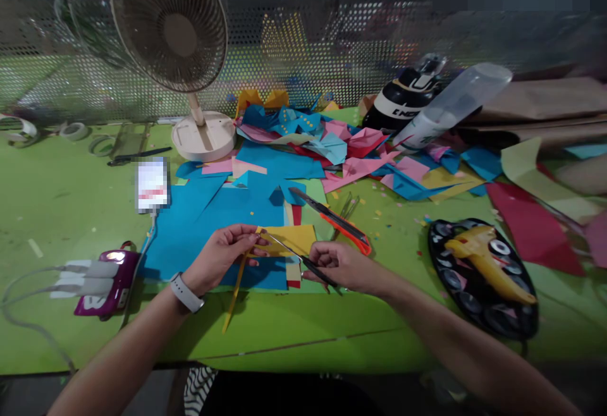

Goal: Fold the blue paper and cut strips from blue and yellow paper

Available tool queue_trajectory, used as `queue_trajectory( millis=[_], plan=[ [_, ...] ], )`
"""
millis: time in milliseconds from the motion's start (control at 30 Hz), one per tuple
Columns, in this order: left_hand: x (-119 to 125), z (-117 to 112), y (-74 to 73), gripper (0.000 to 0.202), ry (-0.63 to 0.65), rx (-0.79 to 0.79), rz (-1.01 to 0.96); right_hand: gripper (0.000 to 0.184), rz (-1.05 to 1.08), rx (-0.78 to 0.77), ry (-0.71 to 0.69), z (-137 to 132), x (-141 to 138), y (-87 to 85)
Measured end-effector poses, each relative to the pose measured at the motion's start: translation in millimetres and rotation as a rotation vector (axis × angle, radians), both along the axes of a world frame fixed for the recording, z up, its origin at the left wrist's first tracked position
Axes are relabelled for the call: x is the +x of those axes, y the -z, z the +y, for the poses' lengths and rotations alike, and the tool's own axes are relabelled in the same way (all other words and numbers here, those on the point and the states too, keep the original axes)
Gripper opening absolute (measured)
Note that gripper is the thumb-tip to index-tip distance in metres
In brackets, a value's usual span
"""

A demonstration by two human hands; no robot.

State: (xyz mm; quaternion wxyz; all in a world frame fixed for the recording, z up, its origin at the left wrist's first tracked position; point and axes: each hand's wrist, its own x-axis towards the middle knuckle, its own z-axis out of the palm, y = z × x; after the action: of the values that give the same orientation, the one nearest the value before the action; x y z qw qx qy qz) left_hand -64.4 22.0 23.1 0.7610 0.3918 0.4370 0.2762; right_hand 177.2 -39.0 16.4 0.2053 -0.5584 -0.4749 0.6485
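My left hand (pixel 232 251) pinches a piece of yellow paper (pixel 296 236) near its left end. A thin yellow strip (pixel 234 299) hangs down below those fingers. My right hand (pixel 339 266) is wrapped round the dark handles of a pair of scissors (pixel 287 247), whose blades reach left across the yellow paper to my left fingertips. Beneath both hands lie blue paper sheets (pixel 190 232) with bits of other colours under them. Just beyond my right hand rests an orange and black utility knife (pixel 344 226).
A fan (pixel 203 134) stands behind the sheets, beside coloured paper scraps (pixel 341 144). Left are a phone (pixel 152 183) and a purple power strip (pixel 107 283) with cables. Right are a black tray holding a yellow glue gun (pixel 493 264), a black bottle (pixel 401 103) and a tilted clear bottle (pixel 455 106).
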Motion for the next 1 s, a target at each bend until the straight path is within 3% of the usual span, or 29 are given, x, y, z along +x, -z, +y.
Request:
queue_trajectory(
  millis=[367,1000],
  plan=[
    [1,-2,1.0,0.036,0.063,0.021,0.023,0.042,0.021,0.058,-0.065,-2,6,13.4],
    [0,-2,3.6,0.033,0.058,0.044,0.016,0.04,0.017,0.043,-0.056,-1,5,10.7]
  ],
)
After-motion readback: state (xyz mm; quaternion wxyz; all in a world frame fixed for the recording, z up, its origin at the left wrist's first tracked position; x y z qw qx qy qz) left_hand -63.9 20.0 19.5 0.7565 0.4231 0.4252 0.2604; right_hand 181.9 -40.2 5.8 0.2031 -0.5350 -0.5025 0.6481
